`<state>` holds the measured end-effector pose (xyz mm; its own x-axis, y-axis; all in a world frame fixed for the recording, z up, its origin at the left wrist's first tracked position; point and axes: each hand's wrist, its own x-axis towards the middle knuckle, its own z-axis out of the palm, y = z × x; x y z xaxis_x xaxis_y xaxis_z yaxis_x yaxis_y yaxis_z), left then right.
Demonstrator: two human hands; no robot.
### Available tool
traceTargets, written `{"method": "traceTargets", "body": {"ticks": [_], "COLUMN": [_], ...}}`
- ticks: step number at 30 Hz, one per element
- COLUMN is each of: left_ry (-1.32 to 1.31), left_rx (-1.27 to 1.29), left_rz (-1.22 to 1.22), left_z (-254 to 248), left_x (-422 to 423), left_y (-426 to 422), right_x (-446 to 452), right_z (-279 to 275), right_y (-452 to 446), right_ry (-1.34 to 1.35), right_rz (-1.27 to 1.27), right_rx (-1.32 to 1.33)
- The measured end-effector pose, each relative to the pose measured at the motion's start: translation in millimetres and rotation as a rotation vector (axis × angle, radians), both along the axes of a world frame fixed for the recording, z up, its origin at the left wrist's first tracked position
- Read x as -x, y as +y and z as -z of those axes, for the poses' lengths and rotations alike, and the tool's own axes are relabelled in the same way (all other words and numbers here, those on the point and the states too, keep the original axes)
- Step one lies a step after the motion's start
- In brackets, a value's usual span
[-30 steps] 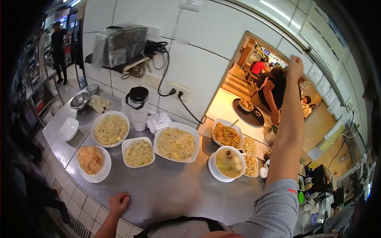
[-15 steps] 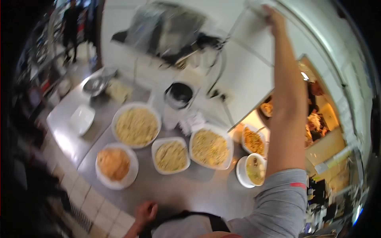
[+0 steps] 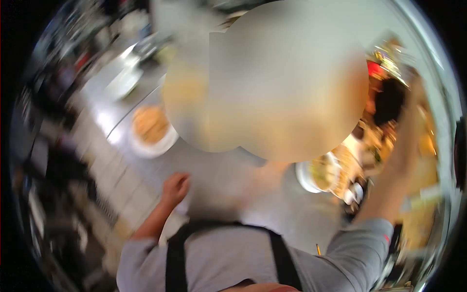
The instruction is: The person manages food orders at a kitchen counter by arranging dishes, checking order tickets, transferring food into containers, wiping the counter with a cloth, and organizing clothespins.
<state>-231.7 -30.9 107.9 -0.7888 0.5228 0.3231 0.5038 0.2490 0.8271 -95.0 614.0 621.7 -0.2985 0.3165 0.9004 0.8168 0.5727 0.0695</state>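
My left hand (image 3: 176, 188) hangs over the near edge of the metal table, fingers curled closed, with nothing visible in it. Nearest to it is a white plate (image 3: 152, 152) bearing a mound of orange-tan food (image 3: 150, 124). My right arm (image 3: 396, 153) reaches up and to the right in front of an opening in the wall. Motion smears my right hand (image 3: 412, 80), so its fingers cannot be made out. Left of that arm, a white bowl of soup (image 3: 321, 173) stands on the table. A blurred patch hides the table's middle and far side.
The metal table (image 3: 214, 182) spans the middle, with a white dish (image 3: 124, 83) at its far left. Through the wall opening (image 3: 382, 131) several blurred things show in warm light. Tiled floor (image 3: 119, 182) lies to the left.
My right arm has swung down and to the right, from high on the wall to the opening. My left hand stays closed near the table edge. The view has tilted down and shifted.
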Motion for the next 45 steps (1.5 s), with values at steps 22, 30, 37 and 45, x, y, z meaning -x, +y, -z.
{"method": "traceTargets", "body": {"ticks": [22,30,37,45], "left_ry": [0.348,0.371,0.337,0.320], "left_rx": [0.657,0.646,0.670,0.701], "left_rz": [-0.323,-0.335,-0.348,-0.341], "left_z": [-3,-6,-6,-9], "left_x": [-82,-84,-85,-85], "left_y": [35,37,38,38], "right_x": [-147,-141,-138,-147], "right_z": [0,-14,-26,-19], "right_y": [35,41,15,45], "right_ry": [1.064,1.104,1.086,0.966], "right_rz": [-1.185,-1.202,-1.165,-1.151], "right_rx": [0.565,0.542,0.443,0.496]}}
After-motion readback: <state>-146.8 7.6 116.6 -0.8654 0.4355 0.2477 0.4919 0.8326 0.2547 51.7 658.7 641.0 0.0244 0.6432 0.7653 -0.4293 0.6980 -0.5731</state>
